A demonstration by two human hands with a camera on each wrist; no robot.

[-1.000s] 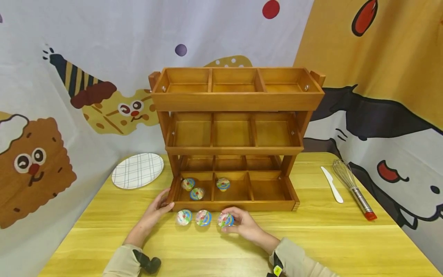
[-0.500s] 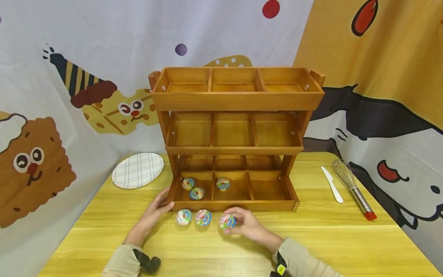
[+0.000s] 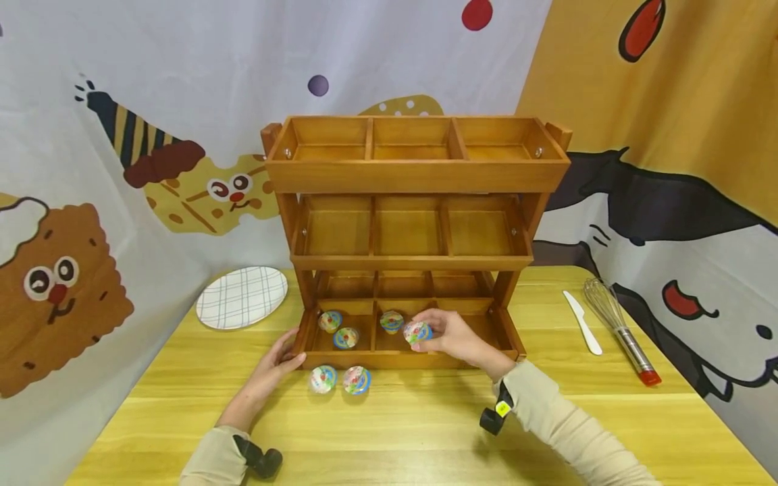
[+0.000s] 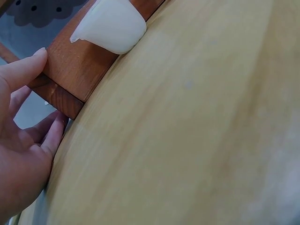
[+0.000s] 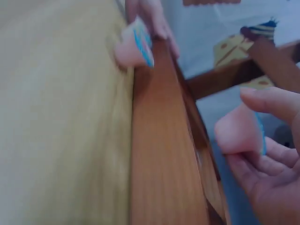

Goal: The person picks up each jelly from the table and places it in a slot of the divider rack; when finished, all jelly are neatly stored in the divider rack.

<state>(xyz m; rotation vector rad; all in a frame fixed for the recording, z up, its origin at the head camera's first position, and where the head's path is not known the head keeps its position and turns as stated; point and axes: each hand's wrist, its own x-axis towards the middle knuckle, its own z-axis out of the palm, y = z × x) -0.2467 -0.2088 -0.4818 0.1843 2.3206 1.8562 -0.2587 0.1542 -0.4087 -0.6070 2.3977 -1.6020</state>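
Observation:
My right hand (image 3: 458,339) pinches a pink jelly cup (image 3: 416,332) between thumb and fingers, above the bottom tier's middle compartment. Its pink body (image 5: 236,131) tapers away from a blue-edged lid in the right wrist view. My left hand (image 3: 264,378) holds the lower left front corner of the wooden three-tier shelf (image 3: 419,177); in the left wrist view its thumb (image 4: 30,68) lies against the board's end. Two jelly cups sit in the bottom left compartment, and another jelly cup (image 3: 392,322) in the middle one. A whitish jelly cup (image 3: 323,380) and a pink jelly cup (image 3: 356,381) stand before the shelf.
A checked plate (image 3: 242,298) lies left of the shelf. To the right are a white plastic knife (image 3: 582,322) and a whisk (image 3: 621,331) with a red-ended handle. A printed cloth (image 3: 200,54) hangs behind the wooden table (image 3: 340,445).
My right hand has lifted the pink jelly cup from the table before the shelf, up and rightward, over the bottom tier's middle compartment. My left hand has stayed at the shelf corner.

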